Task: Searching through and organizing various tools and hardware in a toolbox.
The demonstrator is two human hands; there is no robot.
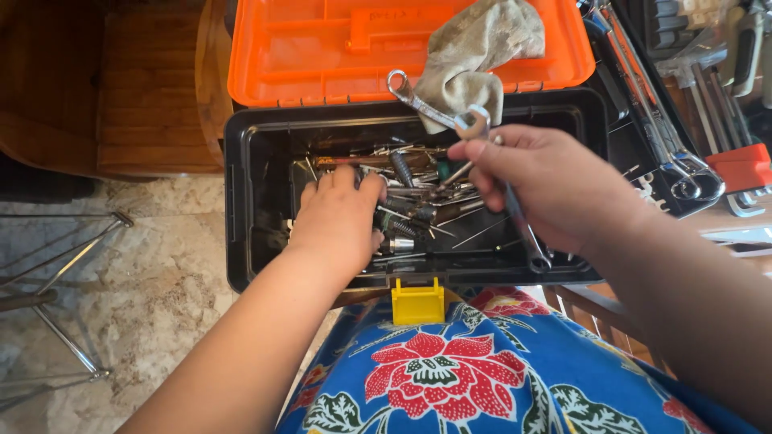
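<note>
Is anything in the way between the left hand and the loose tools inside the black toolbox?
Nothing visible. The left hand is already down inside the black toolbox, fingers resting on the loose tools. The lid is swung open behind, and the right hand holds wrenches above the right side, clear of the left.

Grey rag (474,48), wrench rack (667,145), marble floor (153,273).

left hand (338,221): palm down, fingers curled, arm extended | right hand (547,189): raised, fingers pinched closed
</note>
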